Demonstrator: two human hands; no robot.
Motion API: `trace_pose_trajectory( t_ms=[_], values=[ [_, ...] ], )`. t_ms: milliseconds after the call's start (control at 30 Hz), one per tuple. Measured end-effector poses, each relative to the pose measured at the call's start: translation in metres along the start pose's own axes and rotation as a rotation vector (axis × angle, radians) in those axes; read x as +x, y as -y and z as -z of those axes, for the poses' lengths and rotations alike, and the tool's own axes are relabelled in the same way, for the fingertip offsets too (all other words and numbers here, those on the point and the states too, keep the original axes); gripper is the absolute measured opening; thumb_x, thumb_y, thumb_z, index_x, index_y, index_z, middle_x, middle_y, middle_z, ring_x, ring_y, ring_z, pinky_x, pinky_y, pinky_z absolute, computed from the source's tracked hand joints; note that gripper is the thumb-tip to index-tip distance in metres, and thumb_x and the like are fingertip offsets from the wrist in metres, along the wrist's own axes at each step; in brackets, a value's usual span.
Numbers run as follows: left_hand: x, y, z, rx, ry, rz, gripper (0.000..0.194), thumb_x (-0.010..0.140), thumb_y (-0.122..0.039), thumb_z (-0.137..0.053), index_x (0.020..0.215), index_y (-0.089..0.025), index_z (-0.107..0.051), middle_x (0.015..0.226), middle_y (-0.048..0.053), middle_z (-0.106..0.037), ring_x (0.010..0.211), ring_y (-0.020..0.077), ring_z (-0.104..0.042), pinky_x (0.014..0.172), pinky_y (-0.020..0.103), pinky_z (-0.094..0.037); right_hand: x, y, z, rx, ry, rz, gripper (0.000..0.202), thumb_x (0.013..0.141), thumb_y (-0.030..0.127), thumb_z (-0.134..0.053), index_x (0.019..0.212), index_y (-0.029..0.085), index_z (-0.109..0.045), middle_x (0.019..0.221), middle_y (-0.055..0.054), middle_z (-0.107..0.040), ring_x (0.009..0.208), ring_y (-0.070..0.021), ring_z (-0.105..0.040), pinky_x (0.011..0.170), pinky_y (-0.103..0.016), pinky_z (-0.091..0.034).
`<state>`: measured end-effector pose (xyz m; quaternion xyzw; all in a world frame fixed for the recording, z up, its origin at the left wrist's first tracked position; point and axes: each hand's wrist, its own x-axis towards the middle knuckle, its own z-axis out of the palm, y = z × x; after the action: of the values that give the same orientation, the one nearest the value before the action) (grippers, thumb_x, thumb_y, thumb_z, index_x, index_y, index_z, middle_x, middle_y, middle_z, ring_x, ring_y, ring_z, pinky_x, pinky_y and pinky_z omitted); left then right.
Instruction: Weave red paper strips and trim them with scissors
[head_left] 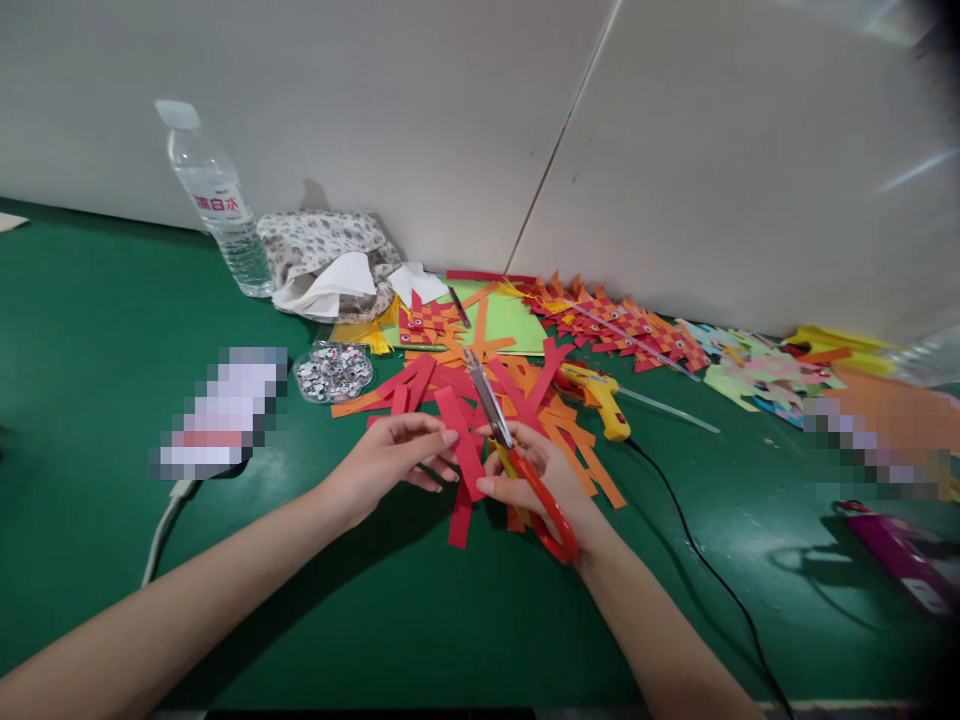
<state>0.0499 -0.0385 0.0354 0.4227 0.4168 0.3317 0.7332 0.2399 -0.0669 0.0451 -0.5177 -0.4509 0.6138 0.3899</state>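
A red paper strip (461, 450) is held up over the table between both hands. My left hand (397, 455) pinches its left edge between thumb and fingers. At the strip's lower right end sits the thumb of my right hand (551, 480). That same hand carries scissors with red handles (555, 530), their blades pointing up and away from me and seemingly closed. Beneath and beyond the hands lies a loose pile of red strips (409, 378) and orange strips (585, 455). Some of my right fingers are hidden behind the scissors.
Behind the pile lie woven red-and-orange paper fish (615, 325) and a green sheet (517, 325). A yellow glue gun (604, 395) with a black cord is at right. Googly eyes (334, 372), a phone (225, 410), a tissue pouch (322, 235) and a water bottle (217, 205) stand left.
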Motion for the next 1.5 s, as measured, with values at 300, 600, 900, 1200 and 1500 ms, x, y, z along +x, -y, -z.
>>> trace_pose_trajectory(
  t_ms=[300,600,900,1200,1500],
  values=[
    [-0.006,0.003,-0.011,0.102,0.125,0.017,0.020,0.064,-0.021,-0.076,0.073,-0.015,-0.059,0.066,-0.001,-0.067,0.063,0.0113,-0.065,0.057,0.020,-0.050,0.000,-0.002,0.001,-0.007,0.001,0.022,0.058,0.048,0.023,-0.086,0.098,0.018,-0.057,0.060,0.005,-0.059,0.055,-0.0100,-0.053,0.056,-0.024,-0.041],
    [-0.002,0.000,-0.004,0.072,-0.028,-0.142,0.031,0.062,-0.028,-0.080,0.072,-0.015,-0.055,0.070,-0.002,-0.065,0.056,0.0094,-0.062,0.050,0.018,-0.046,-0.002,-0.005,0.004,-0.186,-0.137,0.318,0.051,0.064,0.034,-0.080,0.105,0.025,-0.052,0.069,0.003,-0.054,0.061,-0.0138,-0.052,0.059,-0.029,-0.044],
    [0.004,-0.002,0.006,0.101,-0.227,-0.289,0.030,0.064,-0.032,-0.078,0.069,-0.015,-0.054,0.066,-0.003,-0.063,0.051,0.0070,-0.056,0.048,0.018,-0.043,-0.008,-0.003,0.006,-0.895,-0.165,0.380,0.056,0.070,0.042,-0.073,0.118,0.025,-0.049,0.085,-0.003,-0.061,0.073,-0.0208,-0.058,0.064,-0.032,-0.042],
    [0.006,0.000,0.009,0.107,-0.253,-0.309,0.028,0.063,-0.032,-0.077,0.075,-0.015,-0.058,0.066,-0.002,-0.064,0.048,0.0072,-0.054,0.047,0.019,-0.043,-0.007,-0.003,0.005,-1.089,-0.181,0.416,0.055,0.073,0.045,-0.069,0.119,0.022,-0.051,0.087,-0.007,-0.067,0.076,-0.0241,-0.062,0.064,-0.032,-0.042],
    [0.004,-0.002,0.008,0.131,-0.250,-0.322,0.028,0.063,-0.034,-0.076,0.075,-0.016,-0.059,0.064,-0.002,-0.063,0.047,0.0076,-0.053,0.046,0.020,-0.041,-0.006,-0.002,0.003,-1.096,-0.197,0.416,0.052,0.073,0.046,-0.068,0.117,0.022,-0.052,0.084,-0.006,-0.068,0.073,-0.0233,-0.062,0.063,-0.032,-0.042]
  ],
)
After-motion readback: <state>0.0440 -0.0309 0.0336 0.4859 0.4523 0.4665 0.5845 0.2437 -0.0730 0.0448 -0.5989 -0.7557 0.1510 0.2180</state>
